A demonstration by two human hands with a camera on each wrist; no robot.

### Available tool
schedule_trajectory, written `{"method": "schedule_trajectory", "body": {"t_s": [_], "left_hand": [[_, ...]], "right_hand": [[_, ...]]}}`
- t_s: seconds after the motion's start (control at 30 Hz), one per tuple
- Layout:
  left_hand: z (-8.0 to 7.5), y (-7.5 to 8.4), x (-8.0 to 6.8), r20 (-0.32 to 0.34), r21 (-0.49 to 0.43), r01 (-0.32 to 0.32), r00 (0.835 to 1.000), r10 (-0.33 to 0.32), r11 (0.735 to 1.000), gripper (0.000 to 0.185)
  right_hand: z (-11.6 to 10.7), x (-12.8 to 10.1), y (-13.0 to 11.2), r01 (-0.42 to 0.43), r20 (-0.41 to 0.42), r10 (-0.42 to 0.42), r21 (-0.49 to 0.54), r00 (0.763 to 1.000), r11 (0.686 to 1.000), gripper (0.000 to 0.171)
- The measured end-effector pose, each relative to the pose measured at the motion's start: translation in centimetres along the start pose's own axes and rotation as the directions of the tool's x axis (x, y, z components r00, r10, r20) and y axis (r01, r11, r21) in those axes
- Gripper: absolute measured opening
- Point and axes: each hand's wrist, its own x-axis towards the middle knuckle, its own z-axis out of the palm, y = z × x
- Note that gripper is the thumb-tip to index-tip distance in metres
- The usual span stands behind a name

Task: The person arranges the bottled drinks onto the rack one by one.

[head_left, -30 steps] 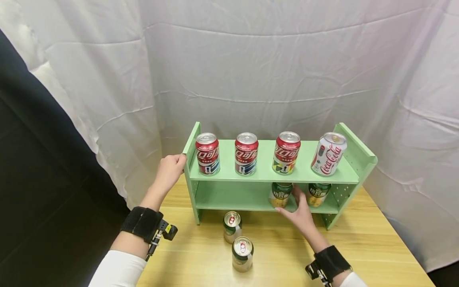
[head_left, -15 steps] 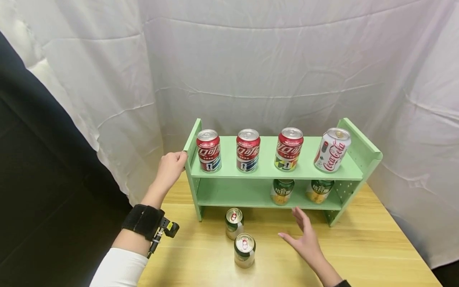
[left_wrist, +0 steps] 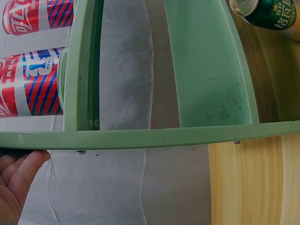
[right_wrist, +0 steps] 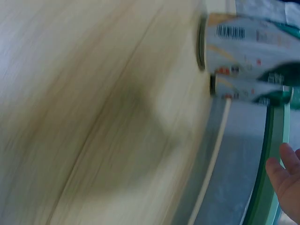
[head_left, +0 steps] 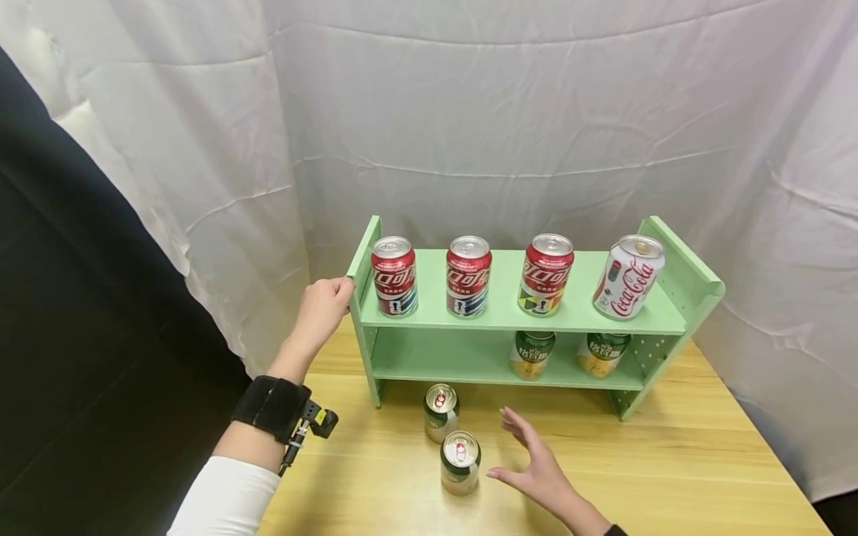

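My left hand (head_left: 325,301) holds the left side panel of a green two-tier shelf (head_left: 456,356); in the left wrist view its thumb lies along the panel's edge and the other fingertips are hidden. My right hand (head_left: 536,469) is over the table with thumb and fingers spread, holding nothing. Just left of it stands a green-and-gold can (head_left: 459,465) with a second such can (head_left: 441,413) right behind. Two more green-and-gold cans, one (head_left: 532,354) beside the other (head_left: 603,353), stand on the lower tier toward the right. The right wrist view is blurred.
Along the upper tier stand three red cola cans, left (head_left: 394,279), middle (head_left: 468,279) and right of middle (head_left: 546,277), plus a white Coca-Cola can (head_left: 628,279). A pale curtain (head_left: 503,112) hangs behind the wooden table (head_left: 704,461).
My right hand has let go of the inner can on the lower tier. It has drawn back and moved left toward the two cans on the table. My left hand stays on the shelf.
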Motion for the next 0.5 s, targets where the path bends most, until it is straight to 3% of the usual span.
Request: {"method": "schedule_trajectory", "body": {"t_s": [0.27,0.37,0.5], "left_hand": [[-0.1,0.1,0.0,0.006,-0.015,0.006,1.0,-0.006,1.0,0.039],[0.0,0.1,0.1,0.003,-0.01,0.008,1.0,-0.008,1.0,0.039],[0.0,0.1,0.1,0.003,-0.006,0.008,1.0,-0.008,1.0,0.039]], "right_hand": [[1.0,0.8,-3.6,0.07,0.132,-0.071,0.011,0.989,0.997,0.09],[1.8,0.8,-3.2,0.088,0.15,-0.089,0.014,0.985,0.996,0.092],[3.3,0.5,-1.5,0.049,0.167,-0.053,0.027,0.985,0.998,0.098]]}}
